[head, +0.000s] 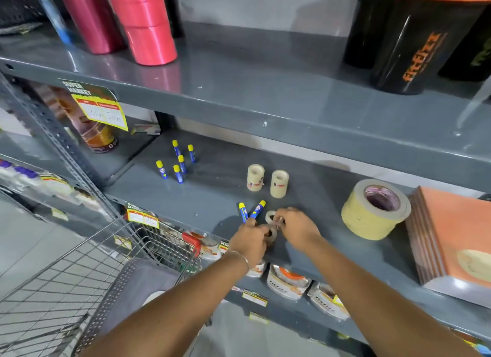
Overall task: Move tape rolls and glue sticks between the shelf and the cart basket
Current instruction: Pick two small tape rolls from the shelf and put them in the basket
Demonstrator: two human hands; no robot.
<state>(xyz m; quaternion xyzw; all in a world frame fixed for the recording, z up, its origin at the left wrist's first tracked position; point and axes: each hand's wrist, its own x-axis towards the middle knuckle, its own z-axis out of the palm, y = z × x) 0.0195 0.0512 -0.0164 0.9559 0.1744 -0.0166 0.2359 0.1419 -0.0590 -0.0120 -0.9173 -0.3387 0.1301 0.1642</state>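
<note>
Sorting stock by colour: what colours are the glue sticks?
Blue bodies with yellow caps, clearest in the head view on the standing glue sticks.

grey metal shelving [265,101] | pale wall [265,6] | grey tiled floor [24,239]

A green and yellow paper price tag [95,104] hanging from the front edge of the grey metal upper shelf [239,91] reads "SUPER MARKET" in white capitals; the handwritten figures in its white boxes cannot be made out. The orange lettering down the black cylindrical shaker bottle [422,56] is too distorted to read, as is the print on the smaller shelf-edge tags and the white food pouches [287,282] below.
</note>
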